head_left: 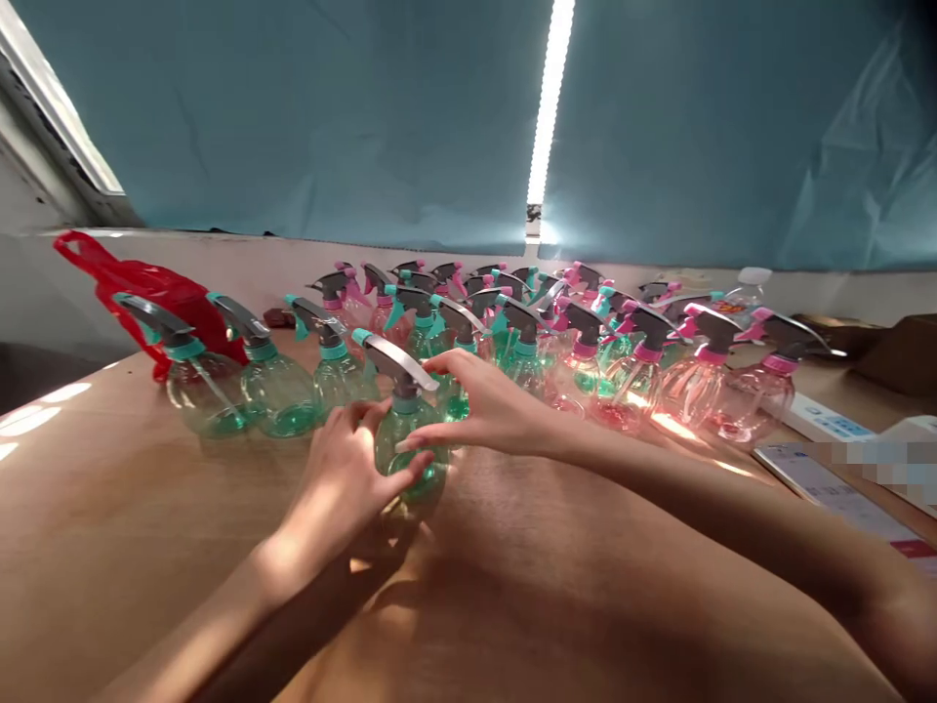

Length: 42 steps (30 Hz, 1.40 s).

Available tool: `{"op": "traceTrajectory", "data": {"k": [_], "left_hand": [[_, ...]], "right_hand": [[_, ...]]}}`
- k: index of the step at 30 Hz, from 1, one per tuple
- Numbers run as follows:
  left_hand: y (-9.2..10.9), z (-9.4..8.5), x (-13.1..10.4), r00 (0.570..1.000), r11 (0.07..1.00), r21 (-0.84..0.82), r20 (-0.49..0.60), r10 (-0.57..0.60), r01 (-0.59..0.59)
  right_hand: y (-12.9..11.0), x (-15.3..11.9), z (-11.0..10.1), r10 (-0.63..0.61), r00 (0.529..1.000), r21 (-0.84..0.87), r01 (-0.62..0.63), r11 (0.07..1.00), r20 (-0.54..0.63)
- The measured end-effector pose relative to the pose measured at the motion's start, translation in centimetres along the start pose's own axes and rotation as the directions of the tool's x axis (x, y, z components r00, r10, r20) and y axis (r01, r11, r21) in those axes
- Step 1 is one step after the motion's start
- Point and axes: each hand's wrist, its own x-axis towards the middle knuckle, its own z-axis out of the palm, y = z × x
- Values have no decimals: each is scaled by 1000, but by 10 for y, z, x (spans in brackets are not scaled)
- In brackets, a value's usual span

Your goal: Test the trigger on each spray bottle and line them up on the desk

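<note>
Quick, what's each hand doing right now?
Left hand: holding the frontmost green trigger spray bottle.
Right hand: holding it too, thumb across its front.

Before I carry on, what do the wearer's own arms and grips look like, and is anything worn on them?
The left grip and right grip are bare human hands with no glove or ring showing. Both forearms are slim and bare, without visible sleeves, watches, bracelets, cables or markings.
</note>
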Motion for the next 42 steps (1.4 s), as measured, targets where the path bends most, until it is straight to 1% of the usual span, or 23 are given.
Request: {"op": "traceTrajectory", "data": {"k": [1, 3, 5, 7, 9, 11, 14, 17, 21, 26, 29, 32, 36, 38, 40, 42], "left_hand": [[-5, -1, 4, 1000, 999, 43, 9, -10, 10], [-12, -2, 12, 1000, 996, 91, 22, -16, 13], [-15, -3, 18, 999, 993, 118, 31, -24, 20], [-16, -5, 23, 999, 991, 136, 41, -23, 17], [-17, -5, 27, 999, 987, 159, 51, -8, 0], [-18, -4, 32, 999, 983, 181, 46, 10, -18], [-21, -2, 39, 999, 976, 214, 15, 29, -31], [-21, 1, 46, 999, 963, 268, -4, 36, -33], [-21, 3, 56, 999, 963, 268, -23, 49, -41], [-26, 10, 66, 998, 936, 349, -11, 54, -47], [-28, 12, 67, 998, 941, 336, -25, 53, -42], [-26, 12, 64, 998, 950, 311, -28, 50, -39], [-20, 8, 54, 999, 961, 276, -50, 12, 3], [-16, 5, 46, 999, 962, 274, -48, 4, 9], [-10, 3, 35, 999, 961, 277, -11, 31, -27], [-4, 4, 23, 999, 965, 259, -1, 40, -39]], "right_hand": [[2, 1, -6, 11, 1000, -40, -11, 999, -8], [7, 2, -16, -20, 999, -114, 16, 993, -36], [13, 5, -24, -69, 991, -200, 45, 979, -118], [20, 9, -31, -142, 967, -329, 66, 942, -213], [26, 16, -36, -165, 950, -439, 33, 898, -266], [31, 24, -38, -140, 948, -486, -17, 874, -284], [33, 34, -36, -66, 959, -489, -82, 868, -277], [32, 42, -32, 14, 970, -493, -136, 859, -242], [30, 49, -29, 88, 973, -505, -187, 843, -214], [37, 54, -33, 136, 977, -484, -201, 851, -165], [40, 55, -37, 160, 977, -479, -209, 853, -140], [40, 54, -39, 172, 976, -471, -214, 856, -130], [37, 52, -39, 165, 979, -462, -203, 863, -122], [36, 50, -39, 161, 980, -463, -196, 865, -115], [34, 48, -40, 158, 982, -469, -189, 863, -106], [29, 44, -41, 160, 982, -480, -188, 857, -99]]}}
